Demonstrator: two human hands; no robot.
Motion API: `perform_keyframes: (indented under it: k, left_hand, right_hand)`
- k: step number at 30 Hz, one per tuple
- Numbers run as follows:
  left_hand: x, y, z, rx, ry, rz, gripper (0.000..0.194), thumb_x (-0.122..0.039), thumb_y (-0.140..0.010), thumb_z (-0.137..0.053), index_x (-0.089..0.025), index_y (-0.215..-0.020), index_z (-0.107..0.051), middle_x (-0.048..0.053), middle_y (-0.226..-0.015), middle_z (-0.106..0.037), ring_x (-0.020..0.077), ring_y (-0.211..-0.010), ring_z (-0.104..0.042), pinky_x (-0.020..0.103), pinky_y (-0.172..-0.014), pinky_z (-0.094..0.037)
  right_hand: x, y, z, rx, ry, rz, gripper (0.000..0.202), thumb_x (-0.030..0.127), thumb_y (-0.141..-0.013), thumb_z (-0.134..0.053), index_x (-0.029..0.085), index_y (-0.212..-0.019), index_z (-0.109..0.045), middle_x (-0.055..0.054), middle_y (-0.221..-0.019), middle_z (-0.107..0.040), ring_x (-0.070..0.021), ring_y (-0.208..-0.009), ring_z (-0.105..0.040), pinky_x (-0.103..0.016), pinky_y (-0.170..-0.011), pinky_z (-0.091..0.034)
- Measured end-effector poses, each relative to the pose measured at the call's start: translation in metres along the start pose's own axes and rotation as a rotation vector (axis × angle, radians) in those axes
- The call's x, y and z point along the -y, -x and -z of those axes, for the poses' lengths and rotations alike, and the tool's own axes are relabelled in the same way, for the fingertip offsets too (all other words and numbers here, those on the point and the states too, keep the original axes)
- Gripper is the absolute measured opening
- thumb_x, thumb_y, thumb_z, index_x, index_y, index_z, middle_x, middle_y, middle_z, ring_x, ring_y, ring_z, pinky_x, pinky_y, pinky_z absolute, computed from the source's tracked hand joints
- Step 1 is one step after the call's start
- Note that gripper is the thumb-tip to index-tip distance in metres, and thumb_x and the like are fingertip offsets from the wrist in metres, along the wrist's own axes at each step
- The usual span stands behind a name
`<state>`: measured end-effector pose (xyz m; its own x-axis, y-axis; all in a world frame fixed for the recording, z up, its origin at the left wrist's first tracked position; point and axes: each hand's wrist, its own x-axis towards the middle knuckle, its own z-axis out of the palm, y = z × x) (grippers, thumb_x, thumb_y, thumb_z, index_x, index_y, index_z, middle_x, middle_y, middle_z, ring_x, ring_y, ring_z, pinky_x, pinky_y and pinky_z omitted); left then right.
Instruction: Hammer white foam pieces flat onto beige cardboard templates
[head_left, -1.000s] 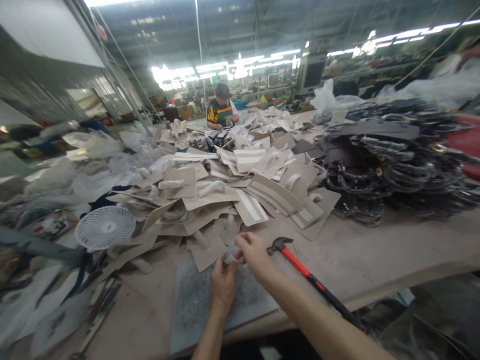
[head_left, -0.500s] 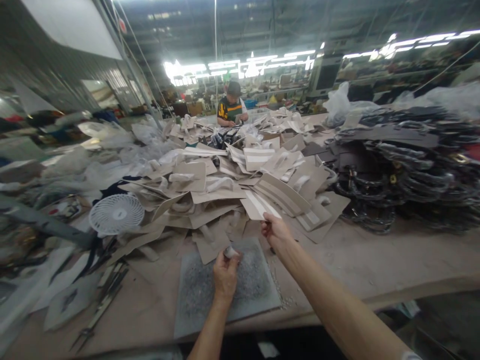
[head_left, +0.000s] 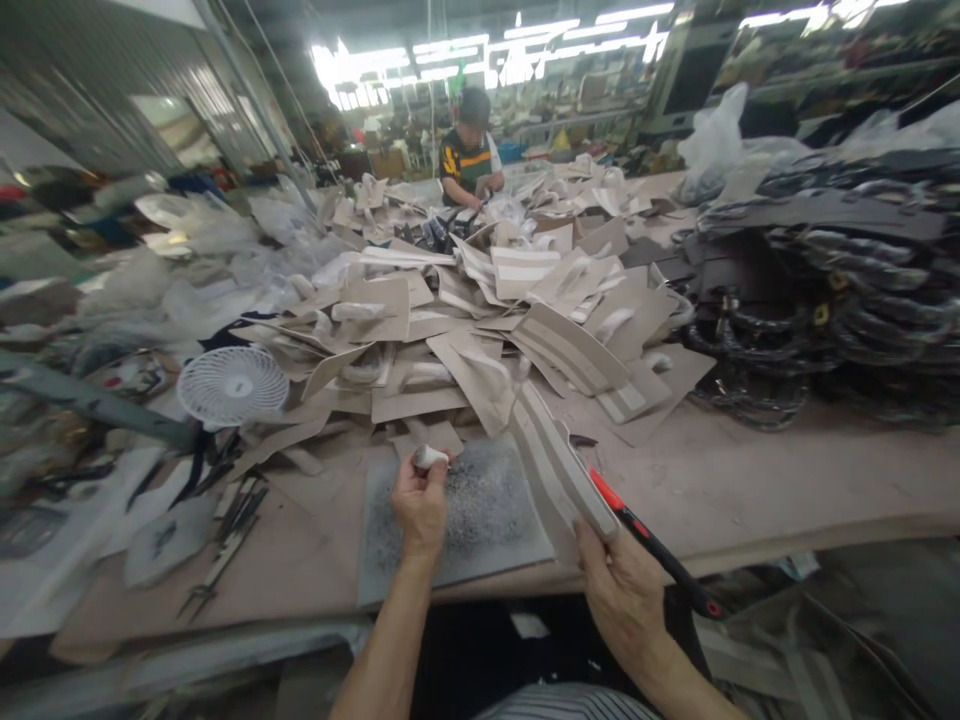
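My right hand (head_left: 619,580) grips the lower end of a beige panel (head_left: 551,455) with pale lengthwise strips, tilted at the table's front edge. Its far end meets another beige panel (head_left: 476,375) with a white-wrapped handle. My left hand (head_left: 420,500) is closed around a short whitish roll-like piece (head_left: 430,457); whether it joins the panel beyond is unclear. Beneath the left hand lies a grey speckled board (head_left: 487,510). A red-and-black long-handled tool (head_left: 652,545) lies beside my right hand, partly behind it; its kind is hard to tell.
Beige panels (head_left: 390,305) are heaped across the table. Dark pieces with plastic-wrapped handles (head_left: 825,290) are piled right. A white fan (head_left: 233,386), a grey pole (head_left: 97,400) and pincers-like tools (head_left: 225,550) are left. Across the table a person (head_left: 469,160) handles pieces.
My right hand has drawn the striped panel toward me from the heap. The left hand has shifted slightly up and left in view with its whitish piece. The red-and-black tool now shows.
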<state>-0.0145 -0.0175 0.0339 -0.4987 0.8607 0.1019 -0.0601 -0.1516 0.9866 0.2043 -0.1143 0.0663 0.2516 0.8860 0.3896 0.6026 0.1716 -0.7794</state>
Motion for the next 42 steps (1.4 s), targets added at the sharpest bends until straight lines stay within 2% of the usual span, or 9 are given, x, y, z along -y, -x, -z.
perform_keyframes:
  k: [2,4,12,17,22,27,33,37,42]
  left_hand:
    - [0.003,-0.002,0.000,-0.035,0.025,0.016,0.037,-0.039,-0.077,-0.075,-0.013,-0.101,-0.063,0.008,-0.092,-0.075,0.0182,-0.079,-0.073,0.028,-0.078,-0.057]
    - [0.005,-0.003,0.003,-0.047,0.033,0.031,0.038,-0.038,-0.077,-0.075,-0.013,-0.102,-0.063,0.009,-0.092,-0.075,0.0183,-0.079,-0.073,0.028,-0.078,-0.057]
    - [0.005,-0.003,0.007,0.037,-0.001,0.032,0.036,-0.038,-0.079,-0.074,-0.015,-0.105,-0.064,0.009,-0.097,-0.074,0.0194,-0.087,-0.072,0.030,-0.083,-0.056]
    - [0.012,-0.012,-0.016,0.267,-0.010,0.037,0.033,-0.036,-0.080,-0.072,-0.015,-0.104,-0.065,0.009,-0.101,-0.074,0.0198,-0.093,-0.070,0.031,-0.088,-0.053]
    - [0.034,-0.019,-0.039,0.424,-0.007,0.089,0.030,-0.034,-0.077,-0.071,-0.016,-0.101,-0.065,0.008,-0.096,-0.075,0.0192,-0.089,-0.070,0.031,-0.086,-0.053]
    - [0.043,-0.017,-0.037,0.441,-0.070,0.071,0.031,-0.039,-0.079,-0.068,-0.016,-0.099,-0.066,0.008,-0.095,-0.075,0.0193,-0.086,-0.069,0.030,-0.081,-0.053]
    - [0.041,-0.016,-0.035,0.472,-0.128,0.079,0.027,-0.035,-0.081,-0.068,-0.017,-0.101,-0.066,0.007,-0.097,-0.075,0.0195,-0.088,-0.069,0.029,-0.081,-0.052]
    - [0.042,-0.016,-0.036,0.481,-0.145,0.072,0.026,-0.034,-0.082,-0.067,-0.017,-0.102,-0.065,0.007,-0.099,-0.075,0.0194,-0.089,-0.069,0.029,-0.083,-0.051]
    - [0.044,-0.016,-0.036,0.466,-0.173,0.055,0.025,-0.035,-0.083,-0.066,-0.017,-0.101,-0.066,0.007,-0.098,-0.075,0.0191,-0.089,-0.068,0.029,-0.083,-0.051]
  right_hand:
    - [0.001,-0.016,0.009,-0.003,0.181,0.391,0.023,0.018,-0.094,-0.050,0.012,-0.108,-0.068,-0.005,-0.078,-0.067,-0.0146,-0.069,-0.060,-0.027,-0.066,-0.046]
    - [0.003,-0.021,0.014,0.078,0.350,0.615,0.034,0.009,-0.091,-0.048,0.011,-0.122,-0.062,-0.007,-0.084,-0.066,-0.0165,-0.073,-0.057,-0.030,-0.068,-0.043]
    - [-0.013,0.032,-0.020,0.564,0.561,0.781,0.037,0.010,-0.074,-0.060,0.010,-0.110,-0.064,-0.007,-0.089,-0.065,-0.0201,-0.077,-0.051,-0.038,-0.081,-0.036]
    - [-0.024,0.042,-0.033,0.630,0.578,0.734,0.042,0.011,-0.076,-0.062,0.009,-0.117,-0.060,-0.008,-0.096,-0.064,-0.0204,-0.081,-0.051,-0.038,-0.081,-0.033]
    - [-0.010,0.043,-0.032,0.764,0.547,0.640,0.038,0.015,-0.081,-0.062,0.011,-0.118,-0.060,-0.008,-0.095,-0.064,-0.0206,-0.080,-0.052,-0.038,-0.077,-0.035]
    - [-0.002,0.026,-0.013,0.786,0.324,0.414,0.031,0.038,-0.087,-0.066,0.023,-0.114,-0.061,-0.005,-0.106,-0.062,-0.0224,-0.098,-0.054,-0.039,-0.092,-0.039]
    - [-0.059,-0.015,0.019,0.440,0.687,0.191,0.026,0.032,-0.095,-0.053,0.015,-0.114,-0.060,-0.013,-0.113,-0.059,-0.0262,-0.101,-0.054,-0.038,-0.087,-0.041]
    - [-0.086,-0.033,0.035,0.522,0.906,0.014,0.025,0.032,-0.093,-0.056,0.014,-0.109,-0.061,-0.012,-0.104,-0.060,-0.0269,-0.093,-0.058,-0.036,-0.078,-0.041]
    - [-0.087,-0.036,0.036,0.624,0.888,-0.093,0.020,0.029,-0.096,-0.048,0.014,-0.103,-0.059,-0.010,-0.095,-0.059,-0.0228,-0.085,-0.061,-0.031,-0.071,-0.039]
